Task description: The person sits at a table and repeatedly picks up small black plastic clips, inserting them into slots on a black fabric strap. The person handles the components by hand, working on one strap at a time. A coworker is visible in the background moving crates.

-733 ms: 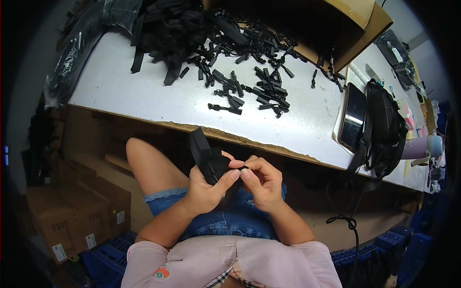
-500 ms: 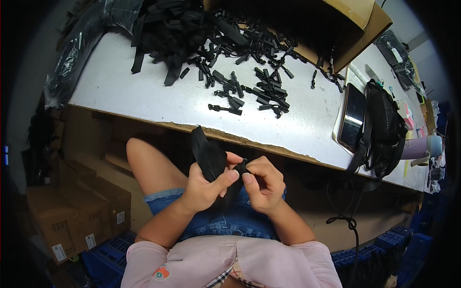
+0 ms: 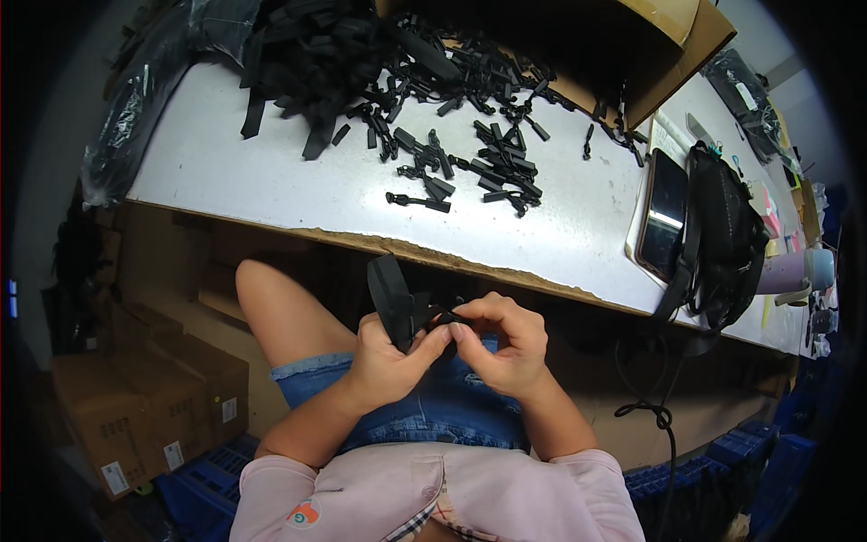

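Note:
Above my lap, just off the table's front edge, both hands meet fingertip to fingertip. My left hand is closed round a black fabric strap, whose wide folded end stands up above the fingers. My right hand pinches a small black piece at the strap's narrow end, between thumb and forefinger. That piece is mostly hidden by the fingers, so its kind cannot be made out. On the table ahead lie several loose small black cord pulls, each a flat tab with a looped cord.
A heap of black straps covers the table's far left, beside a plastic-wrapped bundle. An open cardboard box stands at the back. Rightward lie a phone, a black bag and a lilac cup. Cardboard cartons stand lower left.
The strap's upper end has turned and dropped slightly between my hands. My right fingers have shifted their pinch, and the dark piece shows less now.

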The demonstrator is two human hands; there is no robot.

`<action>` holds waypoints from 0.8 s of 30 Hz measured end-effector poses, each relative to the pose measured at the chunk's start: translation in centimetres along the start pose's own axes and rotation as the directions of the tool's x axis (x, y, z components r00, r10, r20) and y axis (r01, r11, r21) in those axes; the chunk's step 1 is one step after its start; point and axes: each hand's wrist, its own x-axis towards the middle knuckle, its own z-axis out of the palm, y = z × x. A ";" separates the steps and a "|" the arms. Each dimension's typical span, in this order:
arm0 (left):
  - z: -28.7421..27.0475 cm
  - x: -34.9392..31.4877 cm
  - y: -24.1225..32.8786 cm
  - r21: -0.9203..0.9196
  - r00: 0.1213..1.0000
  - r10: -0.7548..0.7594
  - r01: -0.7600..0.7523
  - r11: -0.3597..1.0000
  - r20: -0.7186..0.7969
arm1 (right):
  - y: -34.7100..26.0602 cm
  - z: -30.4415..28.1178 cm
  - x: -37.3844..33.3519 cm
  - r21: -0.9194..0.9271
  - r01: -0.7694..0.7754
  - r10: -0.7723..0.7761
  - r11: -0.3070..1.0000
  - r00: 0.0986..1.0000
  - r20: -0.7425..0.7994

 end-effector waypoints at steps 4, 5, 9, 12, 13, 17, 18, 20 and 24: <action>-0.1 0.3 0.6 0.086 0.999 -0.050 0.049 0.995 0.012 | -0.2 0.3 0.3 -0.221 0.187 -0.201 0.957 0.979 -0.043; -0.1 0.3 0.8 0.105 0.997 -0.080 0.077 0.991 0.019 | -0.2 0.5 0.4 -0.259 0.244 -0.270 0.934 0.961 -0.067; -0.1 0.3 0.8 0.093 0.995 -0.101 0.099 0.991 0.012 | -0.1 0.7 0.3 -0.271 0.226 -0.256 0.936 0.963 -0.080; -0.1 0.0 0.4 0.043 0.997 -0.078 0.078 0.996 0.005 | -0.6 0.2 0.3 -0.213 0.131 -0.142 0.968 0.989 -0.038; 0.0 -0.1 0.0 0.011 0.999 -0.039 0.039 0.999 0.005 | -0.8 0.0 0.3 -0.182 0.112 -0.119 0.977 0.992 -0.029; 0.2 -0.1 0.1 -0.001 0.998 0.061 -0.061 0.998 0.035 | -0.6 -0.4 0.3 -0.156 0.070 -0.068 0.985 0.997 0.018; 0.2 -0.1 0.1 0.036 0.996 0.077 -0.078 0.996 0.046 | -0.6 -0.4 0.2 -0.156 0.067 -0.064 0.985 0.998 0.023; -0.1 0.0 0.1 0.108 0.992 0.107 -0.114 0.988 0.069 | -0.6 -0.4 0.2 -0.157 0.060 -0.055 0.986 0.998 0.033; -0.6 0.4 0.6 -0.019 0.989 0.064 -0.062 0.998 0.136 | -0.5 -0.2 0.1 -0.106 0.065 -0.065 0.992 0.998 0.003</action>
